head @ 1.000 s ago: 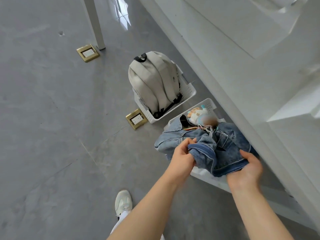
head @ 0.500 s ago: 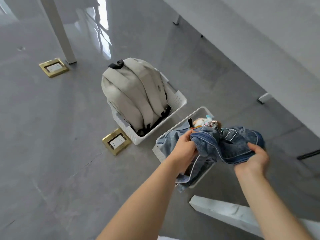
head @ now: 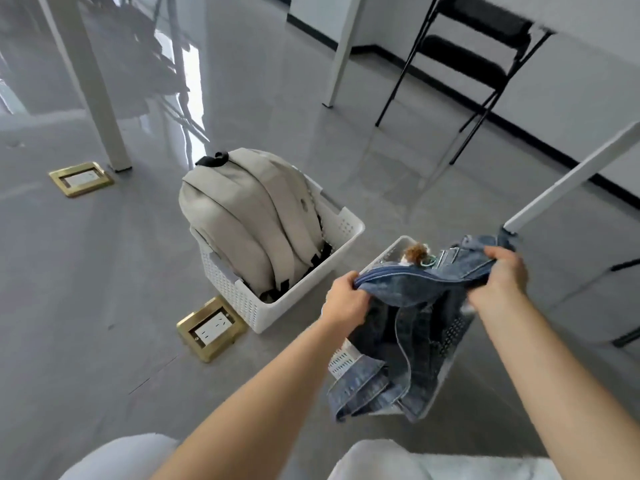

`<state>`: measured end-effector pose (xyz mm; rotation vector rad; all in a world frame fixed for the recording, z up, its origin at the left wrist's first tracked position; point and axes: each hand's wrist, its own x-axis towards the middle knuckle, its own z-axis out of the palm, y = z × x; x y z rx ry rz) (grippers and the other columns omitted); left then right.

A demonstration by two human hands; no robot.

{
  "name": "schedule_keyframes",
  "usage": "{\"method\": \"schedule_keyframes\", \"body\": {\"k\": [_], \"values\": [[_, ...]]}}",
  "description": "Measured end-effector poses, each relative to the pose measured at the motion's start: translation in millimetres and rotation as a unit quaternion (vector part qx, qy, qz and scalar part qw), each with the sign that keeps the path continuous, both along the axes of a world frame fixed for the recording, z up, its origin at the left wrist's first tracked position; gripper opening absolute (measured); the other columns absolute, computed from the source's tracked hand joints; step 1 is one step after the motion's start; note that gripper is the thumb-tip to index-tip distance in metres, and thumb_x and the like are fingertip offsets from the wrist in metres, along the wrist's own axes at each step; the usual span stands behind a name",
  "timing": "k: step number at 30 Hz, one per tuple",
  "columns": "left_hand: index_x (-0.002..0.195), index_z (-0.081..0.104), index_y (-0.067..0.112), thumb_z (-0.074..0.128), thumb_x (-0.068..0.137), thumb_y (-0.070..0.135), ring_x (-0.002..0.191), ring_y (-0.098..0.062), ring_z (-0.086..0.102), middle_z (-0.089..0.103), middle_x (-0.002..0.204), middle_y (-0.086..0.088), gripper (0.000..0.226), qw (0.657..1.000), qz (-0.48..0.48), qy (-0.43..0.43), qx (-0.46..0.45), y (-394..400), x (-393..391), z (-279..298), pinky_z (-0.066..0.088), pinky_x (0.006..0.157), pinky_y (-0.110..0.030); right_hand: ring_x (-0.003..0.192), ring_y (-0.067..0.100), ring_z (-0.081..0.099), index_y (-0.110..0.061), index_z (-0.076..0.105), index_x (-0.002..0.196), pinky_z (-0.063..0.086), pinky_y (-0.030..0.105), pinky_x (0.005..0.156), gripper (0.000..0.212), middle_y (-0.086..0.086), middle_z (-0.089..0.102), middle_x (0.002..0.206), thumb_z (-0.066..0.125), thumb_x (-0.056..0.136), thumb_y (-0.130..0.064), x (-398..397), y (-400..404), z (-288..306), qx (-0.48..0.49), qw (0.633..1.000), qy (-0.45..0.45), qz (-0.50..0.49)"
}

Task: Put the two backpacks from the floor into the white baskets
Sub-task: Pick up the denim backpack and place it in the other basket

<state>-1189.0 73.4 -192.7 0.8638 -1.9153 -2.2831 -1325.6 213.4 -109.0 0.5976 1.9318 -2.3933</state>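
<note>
A beige backpack (head: 249, 220) stands upright inside a white basket (head: 346, 226) on the grey floor. To its right, a blue denim backpack (head: 408, 327) lies in a second white basket (head: 453, 332), with straps spilling over the near rim. My left hand (head: 346, 297) grips the denim backpack's top edge at the left. My right hand (head: 502, 275) holds the same edge at the right. A small furry charm (head: 415, 252) hangs at the far end of the denim backpack.
Two brass floor sockets (head: 211, 329) (head: 81, 178) sit in the floor left of the baskets. White table legs (head: 93, 91) (head: 571, 178) rise at the left and right. A black folding chair (head: 474, 53) stands at the back right. My light trousers show along the bottom edge.
My view has lifted and pulled back from the table's underside. The denim backpack has sunk further into the right basket, with both hands still on its top edge.
</note>
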Motion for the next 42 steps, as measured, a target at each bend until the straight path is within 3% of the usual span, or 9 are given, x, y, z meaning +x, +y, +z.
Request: {"method": "schedule_keyframes", "body": {"k": [3,8,12,17,24,28,31,39,42], "values": [[0.065,0.048,0.019,0.055,0.077,0.017,0.08,-0.035,0.057,0.053,0.064,0.0,0.014,0.963,-0.11,-0.072,-0.234,0,26,-14,0.046,0.068,-0.035,0.084,0.032,0.068,-0.015,0.057,0.074,0.055,0.051,0.074,0.016,0.015,0.067,0.104,0.063,0.064,-0.005,-7,11,-19,0.051,0.994,-0.096,0.007],[0.07,0.049,0.019,0.061,0.081,0.023,0.076,-0.029,0.052,0.052,0.065,0.0,0.016,0.935,-0.148,-0.042,-0.319,12,39,-5,0.038,0.061,-0.032,0.096,0.036,0.064,-0.01,0.058,0.091,0.049,0.063,0.085,0.027,0.017,0.064,0.109,0.069,0.067,-0.005,-22,8,-12,0.187,0.976,-0.109,0.027],[0.062,0.045,0.024,0.061,0.087,0.024,0.062,-0.018,0.042,0.045,0.057,0.006,0.029,0.943,-0.128,-0.001,-0.306,4,43,0,0.032,0.05,-0.025,0.067,0.026,0.055,-0.007,0.062,0.088,0.049,0.041,0.068,0.023,0.013,0.059,0.091,0.07,0.066,-0.006,-28,-5,7,0.262,0.958,-0.099,0.065],[0.063,0.052,0.015,0.061,0.088,0.02,0.051,-0.008,0.035,0.043,0.055,0.006,0.027,0.969,-0.029,-0.002,-0.245,-28,55,-2,0.028,0.044,-0.019,0.055,0.025,0.055,-0.007,0.054,0.064,0.051,0.04,0.067,0.017,0.015,0.06,0.073,0.07,0.068,-0.002,-29,-41,13,0.279,0.948,-0.077,0.132],[0.071,0.059,0.012,0.057,0.093,0.018,0.063,-0.017,0.045,0.055,0.068,-0.005,0.022,0.98,0.16,-0.041,-0.111,-72,61,-17,0.033,0.053,-0.028,0.083,0.033,0.063,-0.006,0.045,0.07,0.056,0.048,0.083,0.025,0.019,0.058,0.085,0.062,0.076,0.011,-26,-110,-11,0.22,0.953,-0.031,0.205],[0.093,0.065,0.014,0.053,0.092,0.04,0.108,-0.034,0.051,0.06,0.096,-0.011,0.029,0.957,0.163,-0.2,-0.135,-94,63,-36,0.044,0.083,-0.041,0.093,0.032,0.063,0.0,0.048,0.094,0.056,0.052,0.086,0.024,0.018,0.057,0.1,0.06,0.075,0.007,-36,-134,-31,0.226,0.953,-0.01,0.202],[0.091,0.059,0.01,0.055,0.095,0.027,0.083,-0.027,0.058,0.06,0.089,-0.01,0.018,0.974,0.175,-0.14,0.038,-92,57,-26,0.048,0.059,-0.033,0.106,0.034,0.063,0.003,0.049,0.119,0.054,0.051,0.091,0.048,0.02,0.059,0.123,0.058,0.071,-0.001,-50,-138,-43,0.256,0.948,-0.009,0.188],[0.081,0.061,0.01,0.063,0.091,0.018,0.085,-0.029,0.067,0.068,0.09,-0.014,0.012,0.987,0.161,-0.023,-0.014,-99,27,-4,0.058,0.084,-0.051,0.107,0.032,0.062,0.001,0.053,0.12,0.054,0.047,0.093,0.042,0.017,0.06,0.123,0.062,0.08,-0.004,-70,-122,-26,0.254,0.961,-0.004,0.111],[0.08,0.058,0.011,0.066,0.086,0.027,0.074,-0.025,0.058,0.063,0.085,-0.014,0.018,0.987,0.12,-0.074,-0.073,-101,34,-10,0.052,0.067,-0.044,0.111,0.029,0.06,-0.008,0.047,0.135,0.052,0.045,0.096,0.063,0.013,0.057,0.127,0.064,0.074,-0.005,-69,-129,-27,0.263,0.95,0.036,0.164]]}}
